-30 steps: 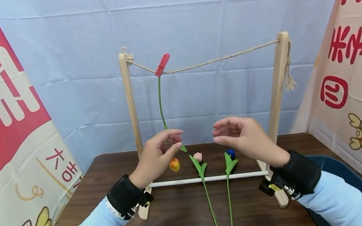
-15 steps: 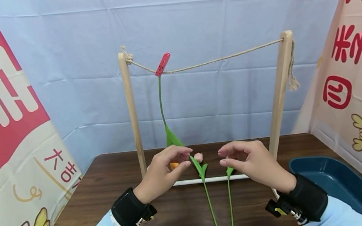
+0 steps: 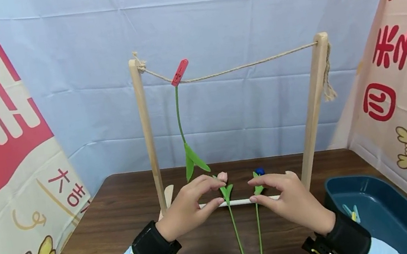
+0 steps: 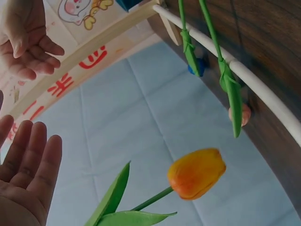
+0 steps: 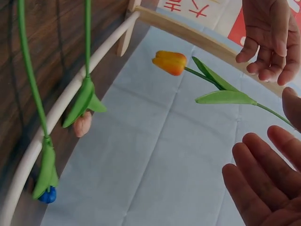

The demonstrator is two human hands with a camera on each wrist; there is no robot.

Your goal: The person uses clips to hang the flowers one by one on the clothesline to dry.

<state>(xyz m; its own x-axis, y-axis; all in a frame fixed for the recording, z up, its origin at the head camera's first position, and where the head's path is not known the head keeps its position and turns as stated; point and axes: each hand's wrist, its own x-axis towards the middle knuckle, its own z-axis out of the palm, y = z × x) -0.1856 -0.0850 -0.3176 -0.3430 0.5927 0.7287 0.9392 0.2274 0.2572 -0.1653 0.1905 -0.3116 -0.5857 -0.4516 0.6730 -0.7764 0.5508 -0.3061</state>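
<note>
Both hands lower now, off hanging tulip (image 4: 196, 173); left hand (image 3: 188, 202) and right hand (image 3: 289, 198) relaxed-open, empty; red peg (image 3: 179, 72) alone holds stem on rope (image 3: 249, 66).

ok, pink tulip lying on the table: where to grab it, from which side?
Judging by its pose, the bare stem near you, pinched from above. The pink tulip lies flat, with head and leaves at the rack's bottom dowel, so that end is crowded. The blue tulip's stem lies close on the right, so the left hand approaching from the left looks cleaner.
</note>
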